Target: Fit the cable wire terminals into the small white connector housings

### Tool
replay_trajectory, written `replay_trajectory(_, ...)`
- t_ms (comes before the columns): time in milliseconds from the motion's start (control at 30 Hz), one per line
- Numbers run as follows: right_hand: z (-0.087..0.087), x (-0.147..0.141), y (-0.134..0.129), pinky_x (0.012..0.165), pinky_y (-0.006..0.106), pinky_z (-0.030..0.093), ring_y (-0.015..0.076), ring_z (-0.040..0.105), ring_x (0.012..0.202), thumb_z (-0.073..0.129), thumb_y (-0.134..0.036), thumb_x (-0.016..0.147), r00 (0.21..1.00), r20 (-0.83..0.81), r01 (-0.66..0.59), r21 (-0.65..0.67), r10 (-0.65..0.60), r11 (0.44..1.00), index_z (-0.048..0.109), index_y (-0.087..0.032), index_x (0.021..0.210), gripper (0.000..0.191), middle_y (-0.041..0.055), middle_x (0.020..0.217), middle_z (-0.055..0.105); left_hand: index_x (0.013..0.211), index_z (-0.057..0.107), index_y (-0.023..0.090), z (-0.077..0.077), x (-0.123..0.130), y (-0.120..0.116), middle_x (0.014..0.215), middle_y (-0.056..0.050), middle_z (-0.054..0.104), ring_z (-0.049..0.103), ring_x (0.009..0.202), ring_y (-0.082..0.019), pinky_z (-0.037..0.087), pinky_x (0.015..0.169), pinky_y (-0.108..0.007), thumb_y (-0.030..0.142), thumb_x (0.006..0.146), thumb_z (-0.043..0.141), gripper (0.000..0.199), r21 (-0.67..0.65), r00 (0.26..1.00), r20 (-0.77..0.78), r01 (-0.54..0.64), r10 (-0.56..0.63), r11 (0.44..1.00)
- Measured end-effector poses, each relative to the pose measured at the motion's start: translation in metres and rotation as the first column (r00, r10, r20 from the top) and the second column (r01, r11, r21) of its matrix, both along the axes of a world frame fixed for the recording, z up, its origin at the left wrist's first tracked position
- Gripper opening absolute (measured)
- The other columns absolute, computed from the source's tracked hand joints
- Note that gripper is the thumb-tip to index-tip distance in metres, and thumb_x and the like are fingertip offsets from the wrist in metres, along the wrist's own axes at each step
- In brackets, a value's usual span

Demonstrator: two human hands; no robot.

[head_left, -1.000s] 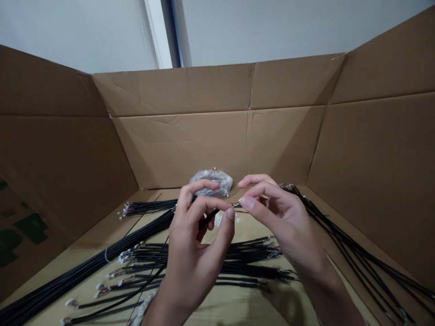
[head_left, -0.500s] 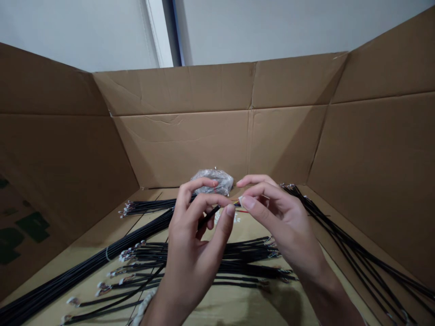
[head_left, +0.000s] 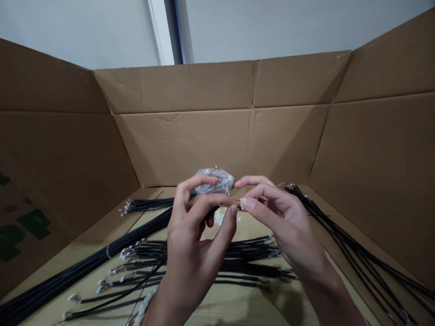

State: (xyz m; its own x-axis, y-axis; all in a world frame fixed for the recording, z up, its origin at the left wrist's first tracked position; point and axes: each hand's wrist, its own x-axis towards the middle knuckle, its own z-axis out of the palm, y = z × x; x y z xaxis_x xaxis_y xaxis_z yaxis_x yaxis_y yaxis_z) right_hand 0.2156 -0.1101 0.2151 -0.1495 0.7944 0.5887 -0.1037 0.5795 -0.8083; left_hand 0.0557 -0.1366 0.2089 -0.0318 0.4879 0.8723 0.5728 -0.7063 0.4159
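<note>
My left hand [head_left: 195,240] pinches a black sheathed cable [head_left: 193,218] among its fingers, and part of the cable is hidden behind them. Thin coloured wires [head_left: 234,208] run from its end to my right hand [head_left: 282,222]. There, thumb and forefinger hold a small white connector [head_left: 242,204]. Just behind my left fingers lies a clear plastic bag [head_left: 214,181] with small parts inside, tied with a red thread. Several small white pieces [head_left: 222,217] lie on the cardboard below my fingertips.
I am working inside a large opened cardboard box [head_left: 183,145]. Black cable bundles with small connectors lie on its floor: at the left [head_left: 84,256], at the back [head_left: 146,206], in front [head_left: 238,267] and at the right [head_left: 350,244]. A white cord [head_left: 144,308] lies at the bottom.
My hands have drawn slightly closer around the cable end, and my right fingertips are now nearer the bag. The whole view has shifted slightly, with the box rising a little less in the frame.
</note>
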Motion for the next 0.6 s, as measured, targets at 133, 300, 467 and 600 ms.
replay_trajectory(133, 0.0007, 0.0004, 0.0002, 0.074, 0.030, 0.045, 0.0190, 0.064, 0.104, 0.074, -0.029, 0.092, 1.000, 0.013, 0.010, 0.029, -0.011, 1.000, 0.072, -0.026, 0.076, 0.017, -0.0001, 0.113, 0.072, 0.096, 0.072, 0.028, -0.0011, -0.0004, 0.0003, 0.122, 0.001, 0.056, 0.059, 0.074, -0.006, 0.052, 0.062, -0.019, 0.018, 0.096, 0.067, 0.011, 0.005, 1.000, -0.006, 0.008, -0.008, 1.000)
replay_trajectory(300, 0.0024, 0.0000, 0.0007, 0.068, 0.028, 0.046, 0.0171, 0.066, 0.097, 0.072, -0.026, 0.092, 0.998, 0.047, 0.036, 0.072, -0.039, 0.997, 0.072, -0.026, 0.077, 0.016, 0.0000, 0.113, 0.073, 0.098, 0.071, 0.027, 0.0003, -0.0007, 0.0004, 0.122, 0.001, 0.056, 0.059, 0.079, -0.006, 0.053, 0.067, -0.018, 0.017, 0.097, 0.066, 0.011, 0.007, 1.000, -0.022, 0.021, -0.021, 1.000)
replay_trajectory(467, 0.0016, -0.0008, 0.0003, 0.066, 0.028, 0.046, 0.0151, 0.065, 0.088, 0.072, -0.026, 0.092, 0.996, 0.045, 0.071, 0.104, -0.076, 0.992, 0.073, -0.026, 0.078, 0.015, -0.0001, 0.113, 0.073, 0.095, 0.072, 0.026, 0.0005, 0.0004, 0.0020, 0.120, 0.000, 0.057, 0.062, 0.085, -0.007, 0.052, 0.065, -0.017, 0.018, 0.097, 0.067, 0.010, 0.002, 1.000, 0.003, 0.025, -0.025, 1.000)
replay_trajectory(600, -0.0013, -0.0029, -0.0019, 0.066, 0.028, 0.046, 0.0107, 0.059, 0.075, 0.073, -0.024, 0.092, 0.982, 0.063, 0.161, 0.192, -0.176, 0.968, 0.075, -0.028, 0.088, 0.006, -0.0017, 0.118, 0.069, 0.093, 0.071, 0.025, -0.0005, 0.0016, 0.0042, 0.117, -0.001, 0.059, 0.064, 0.094, -0.007, 0.053, 0.066, -0.013, 0.016, 0.096, 0.068, 0.010, -0.015, 0.997, 0.034, 0.067, -0.066, 0.998)
